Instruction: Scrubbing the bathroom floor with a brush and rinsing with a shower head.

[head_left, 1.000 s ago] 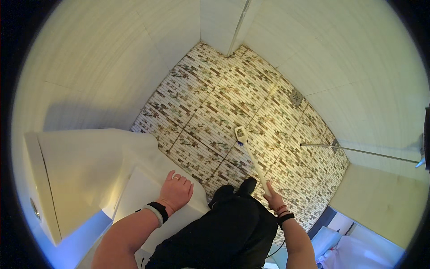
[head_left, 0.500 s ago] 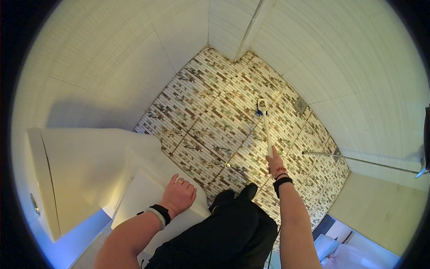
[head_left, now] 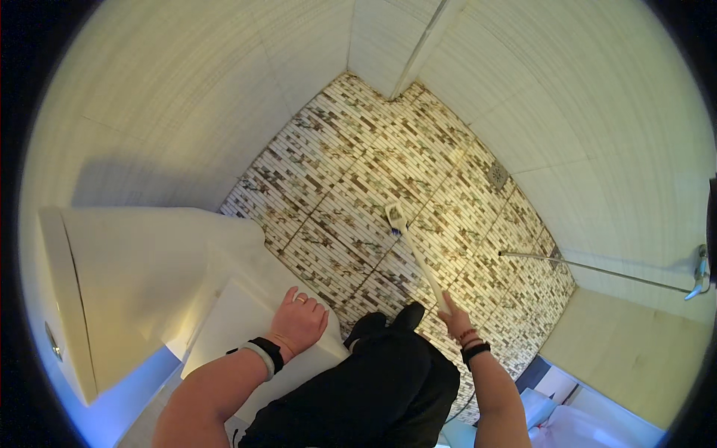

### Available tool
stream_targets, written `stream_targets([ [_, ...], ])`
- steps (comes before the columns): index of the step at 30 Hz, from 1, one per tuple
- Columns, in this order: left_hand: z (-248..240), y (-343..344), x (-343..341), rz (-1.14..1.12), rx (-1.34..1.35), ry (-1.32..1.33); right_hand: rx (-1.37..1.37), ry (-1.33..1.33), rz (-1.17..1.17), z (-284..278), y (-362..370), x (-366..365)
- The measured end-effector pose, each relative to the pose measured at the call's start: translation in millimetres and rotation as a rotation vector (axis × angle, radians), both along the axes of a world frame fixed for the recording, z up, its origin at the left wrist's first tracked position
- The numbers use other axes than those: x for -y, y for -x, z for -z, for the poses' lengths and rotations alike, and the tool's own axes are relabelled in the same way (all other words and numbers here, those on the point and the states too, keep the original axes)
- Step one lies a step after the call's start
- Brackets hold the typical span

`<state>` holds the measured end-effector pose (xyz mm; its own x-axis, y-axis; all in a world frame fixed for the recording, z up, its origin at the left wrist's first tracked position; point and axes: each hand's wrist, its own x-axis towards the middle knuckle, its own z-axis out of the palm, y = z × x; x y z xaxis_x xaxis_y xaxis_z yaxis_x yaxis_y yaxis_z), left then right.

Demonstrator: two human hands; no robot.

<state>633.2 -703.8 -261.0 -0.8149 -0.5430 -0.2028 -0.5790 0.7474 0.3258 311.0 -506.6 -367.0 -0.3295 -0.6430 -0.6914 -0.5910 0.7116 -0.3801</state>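
Observation:
A long-handled scrub brush (head_left: 423, 263) with a pale handle and blue bristles reaches across the patterned tile floor (head_left: 328, 201). Fingers wrapped around the handle's near end, my right hand (head_left: 455, 322) grips it. The brush head lies against the floor ahead of my feet, bristles mostly hidden beneath it. Over the white toilet (head_left: 224, 246) at the left, my left hand (head_left: 299, 322) is curled into a loose fist with no object visible in it. I cannot tell whether that hand touches the toilet's lid.
My dark shoes (head_left: 407, 316) stand just beyond the toilet's front. A square floor drain (head_left: 497, 176) sits near the right wall. A thin metal rod (head_left: 597, 266) crosses at the right, above a pale beige panel (head_left: 627, 347). Light tiled walls meet at the far corner.
My right hand has drawn the brush nearer and to the left. Its head has left the area beside the drain for the middle of the floor. My left hand has barely moved.

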Motion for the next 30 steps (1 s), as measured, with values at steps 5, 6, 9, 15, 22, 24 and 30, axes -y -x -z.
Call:
stream_targets([
  [5, 3.4, 2.6, -0.4, -0.001, -0.004, -0.006, 0.007, 0.079, 0.054, 30.1, 14.2, 84.0],
  [6, 3.2, 3.1, 0.1, 0.004, 0.003, -0.003, 0.023, 0.085, 0.090, 31.0, 14.4, 99.3],
  [9, 2.7, -0.5, 0.4, 0.002, 0.014, 0.006, 0.054, 0.039, 0.127, 20.0, 9.9, 123.9],
  [15, 2.5, 3.8, -0.1, 0.014, -0.001, 0.006, 0.001, 0.091, 0.236, 23.8, 42.7, 37.2],
  [22, 2.5, 0.1, -0.5, 0.009, 0.034, -0.003, 0.130, -0.203, 0.370, -31.2, 56.1, 8.6],
  [24, 4.4, 2.5, -1.7, 0.014, 0.021, -0.003, 0.128, -0.153, 0.337, -18.2, 61.5, 23.0],
  [30, 3.6, 0.4, -0.9, 0.006, -0.050, 0.036, 0.141, -0.028, 0.312, 0.6, 38.1, 118.4],
])
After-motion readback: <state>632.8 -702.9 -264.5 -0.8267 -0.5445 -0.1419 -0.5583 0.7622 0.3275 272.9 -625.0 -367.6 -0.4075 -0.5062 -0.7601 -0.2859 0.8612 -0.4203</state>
